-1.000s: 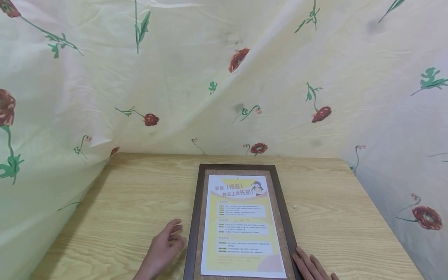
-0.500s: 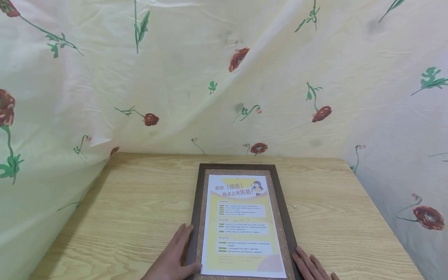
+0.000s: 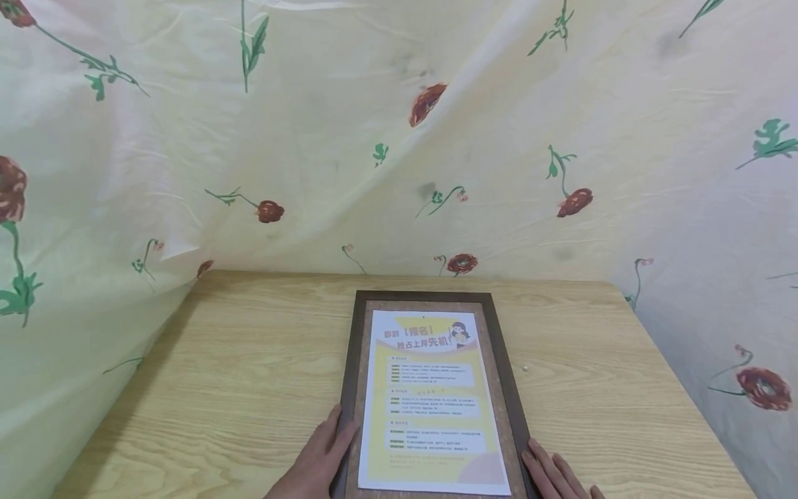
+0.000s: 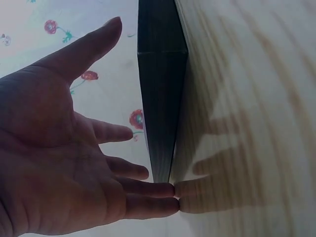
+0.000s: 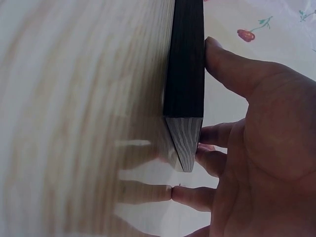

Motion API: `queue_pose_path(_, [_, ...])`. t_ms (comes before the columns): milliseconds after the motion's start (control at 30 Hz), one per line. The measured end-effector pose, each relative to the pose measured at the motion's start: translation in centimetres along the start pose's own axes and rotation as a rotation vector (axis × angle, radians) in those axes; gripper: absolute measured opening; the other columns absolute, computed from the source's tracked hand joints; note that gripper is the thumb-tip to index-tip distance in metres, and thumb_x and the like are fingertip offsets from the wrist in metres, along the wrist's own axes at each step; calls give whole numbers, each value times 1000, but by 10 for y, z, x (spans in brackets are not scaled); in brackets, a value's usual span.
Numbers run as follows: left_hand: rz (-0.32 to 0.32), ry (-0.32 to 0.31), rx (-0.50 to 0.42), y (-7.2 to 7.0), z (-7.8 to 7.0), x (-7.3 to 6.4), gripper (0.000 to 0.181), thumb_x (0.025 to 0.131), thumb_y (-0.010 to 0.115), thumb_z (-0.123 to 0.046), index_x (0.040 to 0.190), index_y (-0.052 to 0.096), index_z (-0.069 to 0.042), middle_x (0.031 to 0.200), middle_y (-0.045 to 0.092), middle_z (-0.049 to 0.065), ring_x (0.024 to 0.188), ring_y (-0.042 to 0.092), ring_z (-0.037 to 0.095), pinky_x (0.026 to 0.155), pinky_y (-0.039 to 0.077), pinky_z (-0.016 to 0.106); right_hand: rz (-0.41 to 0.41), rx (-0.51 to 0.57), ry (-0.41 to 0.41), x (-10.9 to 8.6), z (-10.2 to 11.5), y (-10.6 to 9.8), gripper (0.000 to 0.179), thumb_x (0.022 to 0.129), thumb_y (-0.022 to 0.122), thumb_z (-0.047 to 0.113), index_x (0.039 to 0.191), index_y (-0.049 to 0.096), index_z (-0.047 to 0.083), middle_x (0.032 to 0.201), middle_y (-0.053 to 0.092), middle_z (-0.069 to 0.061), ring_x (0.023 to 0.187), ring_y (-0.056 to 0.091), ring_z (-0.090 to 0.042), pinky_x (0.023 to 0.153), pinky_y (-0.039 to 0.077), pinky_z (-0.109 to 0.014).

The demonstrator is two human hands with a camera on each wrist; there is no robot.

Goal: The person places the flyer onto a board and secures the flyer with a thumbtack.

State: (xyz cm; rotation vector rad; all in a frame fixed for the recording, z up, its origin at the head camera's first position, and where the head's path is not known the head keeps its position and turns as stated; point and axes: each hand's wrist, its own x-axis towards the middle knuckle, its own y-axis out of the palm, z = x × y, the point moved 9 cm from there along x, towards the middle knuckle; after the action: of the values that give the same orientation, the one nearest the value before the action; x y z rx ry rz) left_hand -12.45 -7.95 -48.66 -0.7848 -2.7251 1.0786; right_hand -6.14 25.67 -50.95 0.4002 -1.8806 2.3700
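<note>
A dark brown picture frame (image 3: 502, 360) with a cork-like backing lies flat on the wooden table. On its backing is a yellow and white printed poster (image 3: 430, 395), fixed near its top by a small dark dot. My left hand (image 3: 314, 454) rests along the frame's left side, thumb near the edge. In the left wrist view its fingers (image 4: 123, 132) are straight, the lower fingertips touching the tabletop. Against the right side lies my right hand (image 3: 551, 471), fingers extended. The right wrist view shows its thumb (image 5: 222, 61) at the frame's edge. The frame's near end is cut off in the head view.
The wood-grain table (image 3: 249, 346) extends on both sides of the frame. A tiny pale round object (image 3: 525, 369) lies right of it. Cream cloth (image 3: 324, 138) with red flowers hangs behind the table and at both sides.
My left hand has come rightward from beside the frame to its left edge, and its thumb has since shifted up along that edge. The right hand and frame stay put.
</note>
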Motion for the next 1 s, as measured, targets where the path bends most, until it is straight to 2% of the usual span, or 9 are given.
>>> queue_pose_path(200, [33,-37,57,6,4,-4,117,66,80,-65,152,32,-1,154,14,37,129,20,68,89,29,80,24,-10,12,1,-1,1,85,64,74,73,124,67,13,136,60,-2,109,60,-45,78,27,-87])
queue_pose_path(467, [28,-39,101,8,2,-6,113,69,75,-68,151,35,-1,156,14,34,130,21,67,91,29,80,41,-14,23,2,-1,1,84,65,73,72,124,68,13,136,60,-2,110,60,-45,79,27,-87])
queue_pose_path(867, [-25,61,154,7,-4,-7,103,75,72,-66,147,41,2,151,21,38,123,28,70,85,34,79,48,-16,53,2,1,-2,84,66,73,73,125,68,13,136,61,-2,109,60,-46,79,26,-87])
queue_pose_path(1000, [-34,82,168,7,-5,-8,104,74,72,-67,146,42,2,151,21,38,122,29,70,83,35,78,107,-6,56,4,-3,-1,86,66,72,74,126,67,13,138,59,-2,110,59,-47,76,28,-87])
